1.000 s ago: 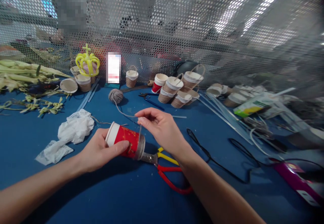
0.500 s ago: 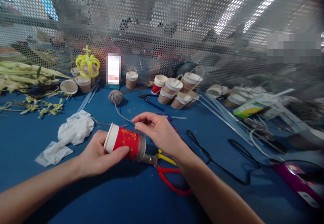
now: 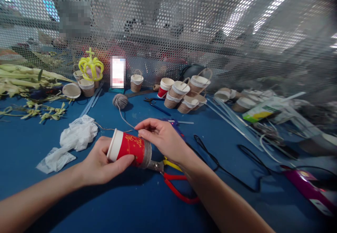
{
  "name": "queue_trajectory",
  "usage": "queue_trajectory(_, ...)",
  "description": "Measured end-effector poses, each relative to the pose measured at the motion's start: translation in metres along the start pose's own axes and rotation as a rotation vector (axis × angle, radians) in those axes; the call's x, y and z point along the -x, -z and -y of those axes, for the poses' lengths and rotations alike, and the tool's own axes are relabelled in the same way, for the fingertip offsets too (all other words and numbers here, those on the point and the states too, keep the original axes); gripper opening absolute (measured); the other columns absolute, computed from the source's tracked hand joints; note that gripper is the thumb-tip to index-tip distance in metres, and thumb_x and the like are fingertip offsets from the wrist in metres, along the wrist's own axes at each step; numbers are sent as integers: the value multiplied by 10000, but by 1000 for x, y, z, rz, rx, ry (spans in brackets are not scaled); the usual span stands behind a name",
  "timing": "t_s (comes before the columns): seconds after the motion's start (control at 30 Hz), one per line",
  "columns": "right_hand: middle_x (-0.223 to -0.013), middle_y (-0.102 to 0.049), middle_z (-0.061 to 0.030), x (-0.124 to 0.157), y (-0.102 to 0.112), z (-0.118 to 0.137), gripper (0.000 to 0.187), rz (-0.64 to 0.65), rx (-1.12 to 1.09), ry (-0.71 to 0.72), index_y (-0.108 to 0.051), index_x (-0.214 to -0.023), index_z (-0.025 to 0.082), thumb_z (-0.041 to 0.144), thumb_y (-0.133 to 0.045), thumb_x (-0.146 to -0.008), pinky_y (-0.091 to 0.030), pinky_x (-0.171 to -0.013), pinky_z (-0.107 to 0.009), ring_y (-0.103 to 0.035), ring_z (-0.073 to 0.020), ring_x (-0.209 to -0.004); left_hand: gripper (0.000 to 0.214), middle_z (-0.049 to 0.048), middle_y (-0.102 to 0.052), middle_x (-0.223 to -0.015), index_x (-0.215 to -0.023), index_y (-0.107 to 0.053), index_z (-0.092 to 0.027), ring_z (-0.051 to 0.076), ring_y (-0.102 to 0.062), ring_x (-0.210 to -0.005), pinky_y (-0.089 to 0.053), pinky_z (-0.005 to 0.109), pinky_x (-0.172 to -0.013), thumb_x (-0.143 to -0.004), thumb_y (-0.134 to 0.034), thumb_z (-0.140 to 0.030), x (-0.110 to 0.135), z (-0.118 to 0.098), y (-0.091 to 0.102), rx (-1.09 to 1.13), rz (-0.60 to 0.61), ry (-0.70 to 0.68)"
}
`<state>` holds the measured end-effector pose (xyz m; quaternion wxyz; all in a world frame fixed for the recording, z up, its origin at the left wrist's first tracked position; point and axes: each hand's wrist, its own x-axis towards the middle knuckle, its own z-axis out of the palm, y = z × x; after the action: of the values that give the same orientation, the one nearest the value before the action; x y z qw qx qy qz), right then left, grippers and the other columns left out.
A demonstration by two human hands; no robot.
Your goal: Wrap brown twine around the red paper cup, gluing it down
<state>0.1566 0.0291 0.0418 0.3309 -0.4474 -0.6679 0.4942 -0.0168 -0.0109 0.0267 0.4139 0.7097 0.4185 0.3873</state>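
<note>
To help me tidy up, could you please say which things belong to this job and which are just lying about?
In use: red cup in left hand, grey yarn in right hand, yarn ball.
Apparently lying about: white fabric, yellow crown, pliers.

Hands, two: left hand point(image 3: 105, 162) and right hand point(image 3: 164, 140). Red paper cups, two distinguishable: held cup point(image 3: 129, 149) and rear cup point(image 3: 162, 92), whether nested with others cannot be told. Burlap-wrapped cups—one lone cup point(image 3: 136, 86) at center back, at least three in the left cluster point(image 3: 88, 91), at least four in the group right of center point(image 3: 172, 102); those at far right are too blurred to count. One each: gray yarn ball point(image 3: 120, 101), scissors point(image 3: 158, 167), pliers point(image 3: 160, 109), yellow crown point(image 3: 90, 63), lit screen point(image 3: 118, 72), purple box point(image 3: 306, 188), green-and-yellow packet point(image 3: 259, 111).
</note>
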Motion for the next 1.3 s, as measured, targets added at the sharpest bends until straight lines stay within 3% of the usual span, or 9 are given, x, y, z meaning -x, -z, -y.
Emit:
queue_trajectory(0.13,-696,-592,17,1,-1,2,91,-2,23,28,-585,-793,177,149,-517,-740,-435,-628,-248,-543,-95,-637,189,-20,-446,-425,-484,-554,-161,83,-361,-388,-280,208,-380,-667,-598,-186,0,-1,0,18,-2,-5)
queue_trajectory(0.23,-699,-595,11,0,-2,0,96,8,42,46,-581,-810,171,165,-505,-751,-441,-636,-251,-552,-101,-642,169,-26,-453,-409,-475,-564,-155,77,-358,-379,-278,201,-372,-620,-645,-185,1,0,-1,127,-30,99)
queue_trajectory(0.4,-692,-615,-20,-11,2,-17,219,-144,240,76,-513,-998,150,246,-411,-830,-439,-665,-296,-569,-133,-669,131,2,-638,-583,-639,-653,-150,104,-521,-488,-417,197,-484,-578,-702,-255,-6,3,-3,606,-178,372)
queue_trajectory(0.53,-731,-602,-39,-9,5,-18,223,-234,306,96,-517,-828,164,336,-377,-854,-437,-611,-281,-562,-136,-655,137,15,-657,-575,-640,-635,-118,100,-560,-495,-429,181,-491,-595,-692,-234,-19,5,-1,851,-309,510)
queue_trajectory(0.63,-713,-584,-18,0,2,-5,218,-140,332,138,-516,-752,176,355,-424,-837,-425,-602,-262,-534,-125,-646,146,17,-645,-544,-654,-625,-92,87,-546,-470,-408,168,-469,-628,-669,-229,-24,7,1,868,-340,544)
queue_trajectory(0.73,-759,-588,-8,8,-6,5,166,-28,387,155,-524,-806,186,345,-549,-765,-418,-614,-265,-511,-125,-662,151,4,-630,-517,-650,-613,-90,76,-526,-448,-382,161,-451,-645,-661,-234,-25,8,1,836,-367,546)
queue_trajectory(0.83,-770,-583,-11,11,-12,7,177,-52,443,152,-514,-803,186,308,-607,-715,-417,-624,-277,-501,-133,-674,137,-3,-626,-504,-632,-605,-95,77,-527,-444,-377,165,-452,-641,-664,-217,-23,8,0,839,-402,545)
queue_trajectory(1.0,-752,-580,-22,10,-15,4,53,-77,501,180,-516,-784,184,209,-541,-744,-418,-643,-284,-501,-135,-674,134,6,-638,-535,-649,-608,-91,85,-545,-470,-398,171,-477,-637,-666,-211,-23,7,-1,856,-407,551)
queue_trajectory(1.3,-741,-587,-25,11,-17,-1,54,-127,537,229,-536,-778,174,156,-511,-733,-425,-645,-275,-525,-137,-673,136,10,-629,-529,-653,-608,-88,78,-540,-462,-397,151,-456,-636,-663,-211,-24,7,-2,871,-396,557)
